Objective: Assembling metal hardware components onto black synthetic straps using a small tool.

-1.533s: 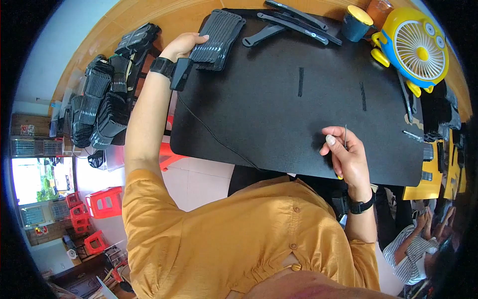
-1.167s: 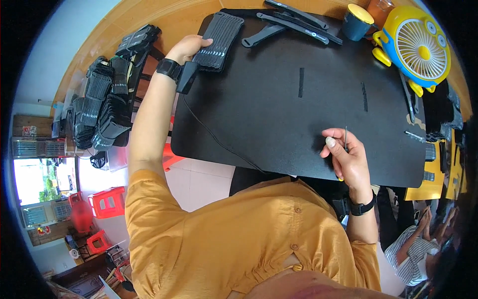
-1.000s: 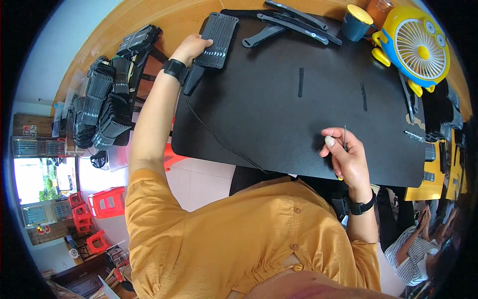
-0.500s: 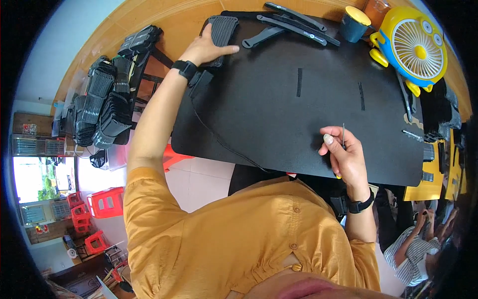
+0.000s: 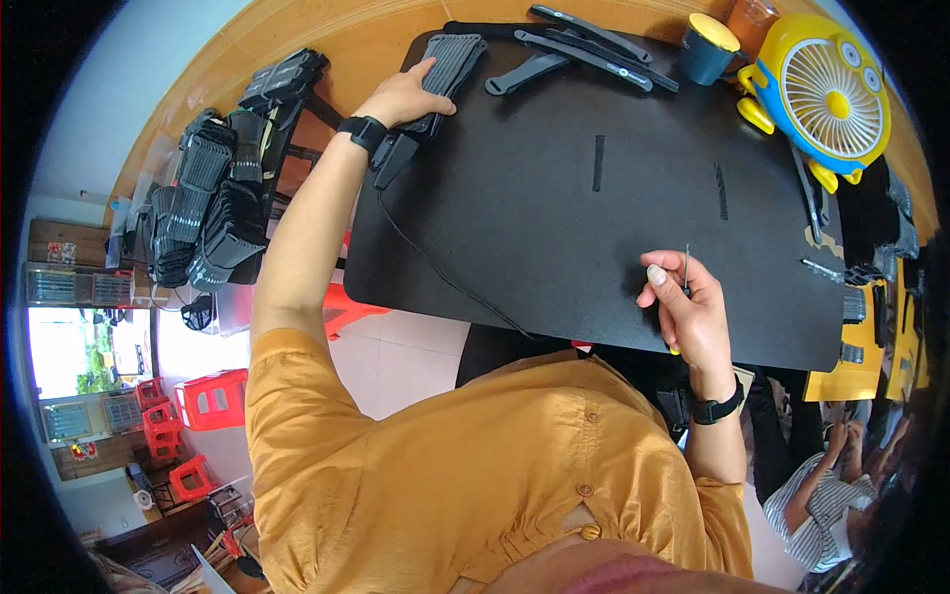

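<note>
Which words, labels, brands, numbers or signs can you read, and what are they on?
None is legible.
Long dark strap: pale mark, too small to read.
Dark strap behind it: faint marking, too small.
Stack of dark strips under the left hand: nothing readable.

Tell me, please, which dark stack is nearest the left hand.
The stack under the left hand, at the far left corner of the black table; the other stacks lie off it.

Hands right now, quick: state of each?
Left hand: open, resting on a stack of flat dark-grey strips.
Right hand: closed, holding a thin dark-shafted tool.
</note>
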{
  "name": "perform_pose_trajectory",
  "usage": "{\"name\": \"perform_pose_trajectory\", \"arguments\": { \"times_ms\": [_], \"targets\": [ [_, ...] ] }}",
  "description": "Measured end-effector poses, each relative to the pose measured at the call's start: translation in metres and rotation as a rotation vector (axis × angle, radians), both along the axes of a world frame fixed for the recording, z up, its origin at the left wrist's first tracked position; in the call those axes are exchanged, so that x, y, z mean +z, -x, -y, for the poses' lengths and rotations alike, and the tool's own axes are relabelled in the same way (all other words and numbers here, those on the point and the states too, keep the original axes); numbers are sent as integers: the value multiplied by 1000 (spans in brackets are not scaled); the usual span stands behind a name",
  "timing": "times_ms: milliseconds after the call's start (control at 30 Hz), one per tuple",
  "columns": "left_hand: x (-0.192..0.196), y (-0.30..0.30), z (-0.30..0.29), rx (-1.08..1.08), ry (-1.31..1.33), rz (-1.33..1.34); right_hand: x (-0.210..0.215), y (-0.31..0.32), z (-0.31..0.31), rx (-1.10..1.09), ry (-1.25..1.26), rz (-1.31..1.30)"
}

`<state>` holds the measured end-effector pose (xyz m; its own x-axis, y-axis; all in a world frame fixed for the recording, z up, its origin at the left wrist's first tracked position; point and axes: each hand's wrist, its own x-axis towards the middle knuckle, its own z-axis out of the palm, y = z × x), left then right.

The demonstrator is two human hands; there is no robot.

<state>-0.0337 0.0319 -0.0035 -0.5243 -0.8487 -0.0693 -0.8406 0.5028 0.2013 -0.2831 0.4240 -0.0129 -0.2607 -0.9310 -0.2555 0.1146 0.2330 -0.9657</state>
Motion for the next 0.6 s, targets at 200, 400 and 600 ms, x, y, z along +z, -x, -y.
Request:
{"name": "perform_pose_trajectory", "arguments": {
  "times_ms": [200, 400, 600],
  "targets": [
    [5, -12, 2, -34, -37, -121, 0, -2, 0, -16, -2, -11],
    [13, -7, -1, -6, -71, -142, 0, -2, 0, -20, 9, -24],
    [-12, 0, -11, -25, 107, 106, 1, -4, 1, -31, -9, -31]
  ]
}}
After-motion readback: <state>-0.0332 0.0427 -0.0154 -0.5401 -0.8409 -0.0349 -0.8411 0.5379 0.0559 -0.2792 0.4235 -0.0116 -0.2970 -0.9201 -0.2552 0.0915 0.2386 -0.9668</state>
